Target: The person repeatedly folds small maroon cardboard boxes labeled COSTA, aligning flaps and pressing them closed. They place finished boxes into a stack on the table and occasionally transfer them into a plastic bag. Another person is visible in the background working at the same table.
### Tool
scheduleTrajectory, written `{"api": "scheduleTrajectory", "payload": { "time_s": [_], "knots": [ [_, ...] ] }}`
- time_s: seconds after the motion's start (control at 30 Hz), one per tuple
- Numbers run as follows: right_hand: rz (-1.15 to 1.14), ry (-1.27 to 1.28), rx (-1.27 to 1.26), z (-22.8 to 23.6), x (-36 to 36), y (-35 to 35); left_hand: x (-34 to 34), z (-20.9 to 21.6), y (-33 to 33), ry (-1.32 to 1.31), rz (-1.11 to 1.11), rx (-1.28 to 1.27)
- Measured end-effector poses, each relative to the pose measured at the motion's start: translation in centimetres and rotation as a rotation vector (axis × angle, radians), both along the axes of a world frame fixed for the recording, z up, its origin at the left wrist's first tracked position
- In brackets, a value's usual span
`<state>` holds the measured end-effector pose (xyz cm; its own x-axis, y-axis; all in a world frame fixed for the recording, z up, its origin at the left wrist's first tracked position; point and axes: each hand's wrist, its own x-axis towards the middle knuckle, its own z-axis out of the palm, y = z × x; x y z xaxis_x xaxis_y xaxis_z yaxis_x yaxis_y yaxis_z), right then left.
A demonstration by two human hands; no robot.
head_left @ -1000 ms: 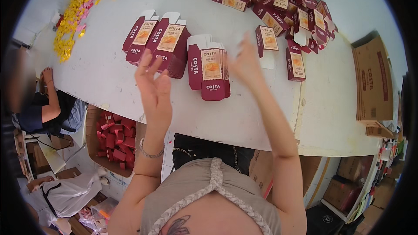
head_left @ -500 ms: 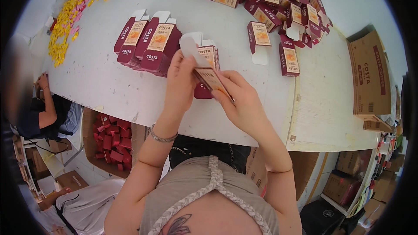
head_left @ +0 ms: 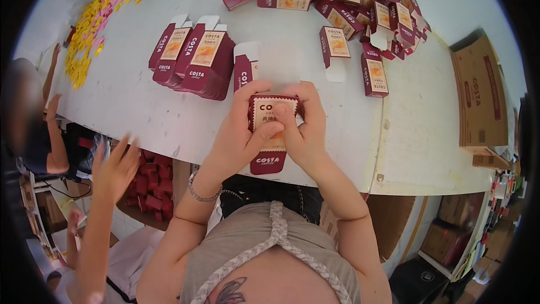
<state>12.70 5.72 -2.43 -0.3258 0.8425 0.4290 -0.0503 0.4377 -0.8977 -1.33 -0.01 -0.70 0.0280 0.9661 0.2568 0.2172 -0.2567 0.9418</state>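
A maroon folding carton with a cream label (head_left: 265,111) is between my two hands close to the table's front edge, label up. My left hand (head_left: 243,126) is closed along its left side, and my right hand (head_left: 305,130) grips the right side. Both thumbs lie over its front; the fingers behind are hidden, so I cannot tell if it is flat or folded up. Just beyond my left fingers stands or lies another maroon carton with a white flap (head_left: 245,63), partly covered by my hand. To its left sit stacks of flat cartons (head_left: 198,67).
Many maroon cartons (head_left: 337,0) are heaped at the back right; two lie nearer. Yellow and pink packets (head_left: 84,45) spread over the left. A large brown box (head_left: 478,90) stands at right. A co-worker's raised hand (head_left: 117,166) is at left, above a box of red cartons (head_left: 152,183).
My hands have come nearer my body, and the carton between them has turned from tilted to label up. Another carton now lies at the heap's left end. A co-worker's arm has risen at left.
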Motion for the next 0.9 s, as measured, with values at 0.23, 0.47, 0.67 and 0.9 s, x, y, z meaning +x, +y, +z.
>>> {"api": "scheduleTrajectory", "payload": {
  "time_s": [0.23, 0.47, 0.67, 0.9],
  "knots": [
    [0.046, 0.443, -0.375, 1.5, 0.0, 0.4, 0.8, 0.7, -0.4, 0.104, 0.063, -0.095],
    [0.186, 0.189, -0.434, 3.3, 2.1, 1.4, 1.4, 0.1, -0.7, 0.184, 0.193, 0.174],
    [0.245, 0.005, -0.307, 3.5, 3.2, 0.8, 0.3, 0.1, -0.9, 0.212, 0.125, 0.052],
    [0.010, -0.201, -0.279, 2.9, 3.9, 7.9, -0.9, -0.8, 0.1, -0.246, 0.352, 0.168]
  ]
}}
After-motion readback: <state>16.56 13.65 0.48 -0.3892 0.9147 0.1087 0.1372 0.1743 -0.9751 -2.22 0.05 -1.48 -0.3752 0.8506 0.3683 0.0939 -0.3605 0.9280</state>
